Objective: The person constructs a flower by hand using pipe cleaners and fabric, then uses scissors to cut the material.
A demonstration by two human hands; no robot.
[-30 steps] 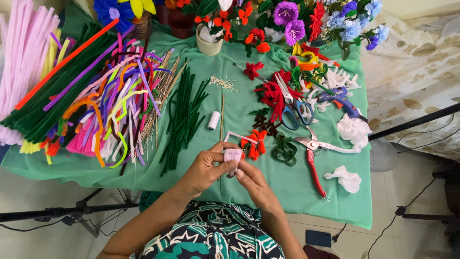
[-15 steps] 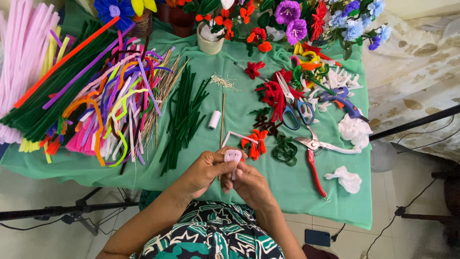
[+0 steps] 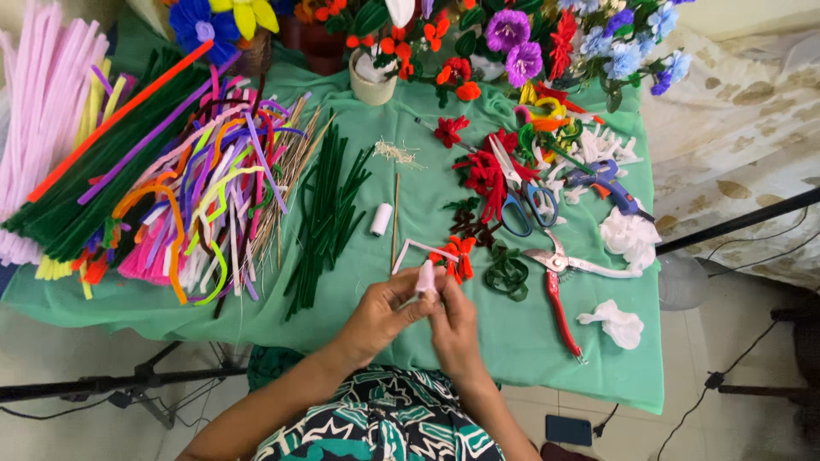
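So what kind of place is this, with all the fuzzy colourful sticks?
It looks like a craft table for making pretend flowers, probably in a home. A green cloth-covered table holds a heap of fuzzy pipe cleaners in many colours, blue-handled scissors, and finished bright pipe-cleaner flowers along the back.

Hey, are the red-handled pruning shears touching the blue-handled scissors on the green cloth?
Apart. The head view shows green cloth between the blue-handled scissors and the red-handled pruning shears, whose jaws lie just below the scissor handles.

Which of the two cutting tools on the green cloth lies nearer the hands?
The red-handled pruning shears, right of the hands; the blue-handled scissors lie farther up the cloth.
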